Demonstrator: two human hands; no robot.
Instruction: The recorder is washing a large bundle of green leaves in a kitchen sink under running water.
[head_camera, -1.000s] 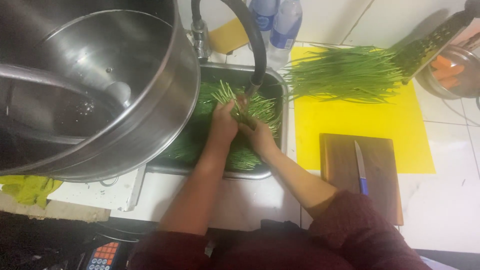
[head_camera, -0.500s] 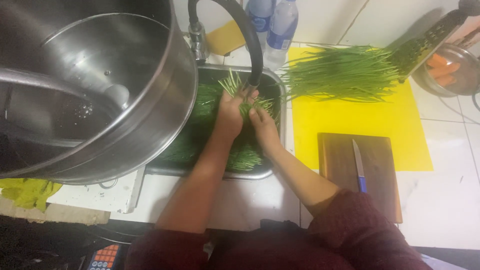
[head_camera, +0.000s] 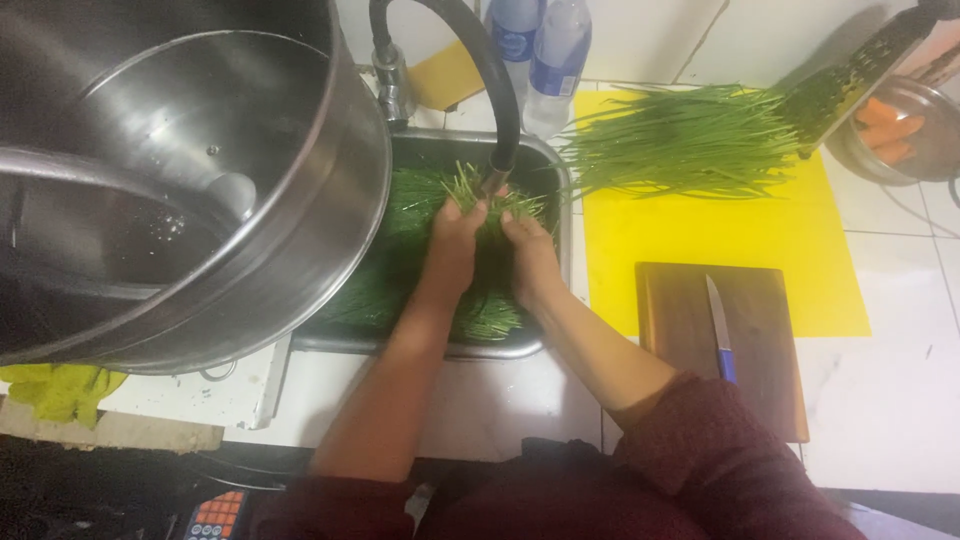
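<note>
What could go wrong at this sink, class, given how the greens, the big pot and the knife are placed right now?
1. The large steel pot overhangs the sink beside the left hand; a nudge might tip it.
2. The knife lies bare on the wooden board near the right forearm, so an elbow could catch it.
3. Both hands, the right hand too, hold chives under the faucet; loose strands may slip away.

2 clear bottles (head_camera: 545, 50) w/ blue labels behind sink, calculator (head_camera: 212, 515) btm-left
</note>
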